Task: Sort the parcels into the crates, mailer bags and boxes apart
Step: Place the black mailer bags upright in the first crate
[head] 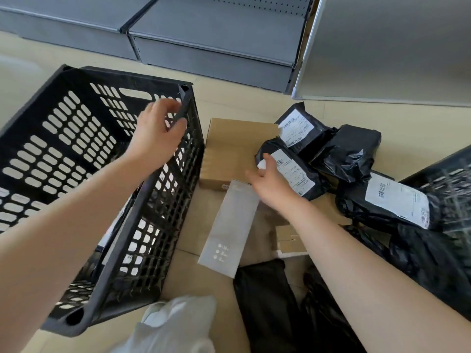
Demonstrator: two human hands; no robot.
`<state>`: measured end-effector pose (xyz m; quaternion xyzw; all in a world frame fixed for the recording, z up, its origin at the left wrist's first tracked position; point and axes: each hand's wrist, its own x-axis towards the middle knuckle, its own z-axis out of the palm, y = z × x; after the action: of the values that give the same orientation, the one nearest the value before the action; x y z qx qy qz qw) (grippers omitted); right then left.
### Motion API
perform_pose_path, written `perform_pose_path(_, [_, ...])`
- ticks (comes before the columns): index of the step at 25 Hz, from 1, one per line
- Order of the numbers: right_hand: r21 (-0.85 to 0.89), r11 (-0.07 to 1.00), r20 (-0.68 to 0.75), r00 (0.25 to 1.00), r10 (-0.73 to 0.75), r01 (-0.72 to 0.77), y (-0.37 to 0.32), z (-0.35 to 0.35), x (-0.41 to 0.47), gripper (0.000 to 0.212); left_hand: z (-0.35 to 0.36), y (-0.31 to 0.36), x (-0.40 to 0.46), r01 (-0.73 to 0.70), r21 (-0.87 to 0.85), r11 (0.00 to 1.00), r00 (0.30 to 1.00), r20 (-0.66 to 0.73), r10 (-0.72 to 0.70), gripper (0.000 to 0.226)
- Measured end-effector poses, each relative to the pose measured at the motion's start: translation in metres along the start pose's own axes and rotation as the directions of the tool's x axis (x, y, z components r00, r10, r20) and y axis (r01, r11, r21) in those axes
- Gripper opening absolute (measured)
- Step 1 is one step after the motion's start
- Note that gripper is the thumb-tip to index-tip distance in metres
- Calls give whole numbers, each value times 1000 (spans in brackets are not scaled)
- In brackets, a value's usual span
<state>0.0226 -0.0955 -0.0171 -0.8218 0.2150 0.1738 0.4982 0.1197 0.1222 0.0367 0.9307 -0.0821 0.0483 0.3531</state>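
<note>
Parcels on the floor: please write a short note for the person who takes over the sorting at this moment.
Left hand: grips the right rim of the black crate on the left.
Right hand: fingers curled round a black mailer bag that lies partly on the big cardboard box.
Second crate: only its edge shows at the right.
Unsorted on the floor: three more black mailer bags to the right, a grey flat mailer, a small box.
Done: cannot tell; the left crate's contents are unclear.
Left: bags into one crate, boxes into the other.
</note>
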Motion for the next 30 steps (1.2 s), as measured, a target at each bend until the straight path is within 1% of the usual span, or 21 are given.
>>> perform_pose_path(3, [-54, 993, -92, 991, 95, -101, 24, -46, 13, 70, 35, 47, 1, -121, 58, 991, 986, 125, 113, 45])
perform_pose_path(5, [-106, 986, -100, 988, 121, -131, 38, -74, 14, 66, 63, 70, 1, -132, 105, 986, 961, 258, 101, 50])
perform_pose_path(7, [-165, 975, -106, 985, 135, -152, 53, -99, 10, 66, 92, 88, 0, -108, 186, 977, 922, 386, 28, 54])
perform_pose_path(8, [-196, 967, -111, 983, 145, -165, 60, -108, 7, 66, 106, 94, -1, -79, 233, 969, 901, 433, -30, 56])
perform_pose_path(10, [-223, 950, -126, 973, 192, -217, 79, -120, 4, 64, 132, 97, -6, 11, 307, 952, 855, 490, -168, 55])
perform_pose_path(12, [-224, 932, -118, 957, 265, -286, 101, -121, 6, 60, 151, 89, -18, 84, 333, 939, 796, 544, -264, 53])
perform_pose_path(13, [-231, 924, -106, 952, 288, -306, 111, -119, 8, 51, 157, 85, -26, 93, 346, 934, 767, 573, -288, 53])
perform_pose_path(14, [-246, 920, -89, 952, 294, -307, 120, -116, 10, 37, 162, 80, -33, 76, 365, 928, 741, 602, -298, 52])
perform_pose_path(15, [-271, 915, -78, 954, 288, -299, 127, -111, 14, 26, 165, 75, -36, 33, 385, 923, 724, 627, -287, 51])
perform_pose_path(16, [-300, 910, -68, 958, 280, -288, 130, -105, 16, 23, 165, 74, -37, 12, 397, 918, 716, 637, -285, 49])
perform_pose_path(18, [-299, 908, -57, 955, 291, -294, 129, -93, 25, 24, 165, 68, -31, 19, 380, 925, 749, 608, -265, 43])
perform_pose_path(19, [-275, 911, -48, 951, 305, -307, 127, -88, 29, 23, 167, 63, -28, 32, 365, 930, 760, 596, -260, 41])
perform_pose_path(21, [-237, 898, -54, 928, 369, -371, 128, -79, 40, 33, 170, 53, -26, 82, 332, 940, 780, 565, -268, 43])
perform_pose_path(23, [-195, 868, -74, 890, 451, -456, 133, -74, 45, 35, 173, 42, -27, 129, 310, 942, 772, 564, -292, 49])
perform_pose_path(25, [-15, 842, -48, 841, 539, -540, 140, -72, 46, 33, 176, 35, -28, 128, 316, 940, 761, 577, -297, 55])
perform_pose_path(27, [186, 809, 21, 826, 564, -557, 144, -71, 45, 33, 179, 32, -29, 141, 320, 937, 748, 585, -312, 56])
perform_pose_path(28, [250, 796, 44, 827, 560, -552, 144, -69, 45, 32, 181, 31, -29, 149, 316, 937, 744, 588, -317, 56])
perform_pose_path(30, [303, 785, 65, 834, 548, -540, 141, -61, 47, 27, 182, 31, -31, 148, 316, 937, 738, 595, -317, 57])
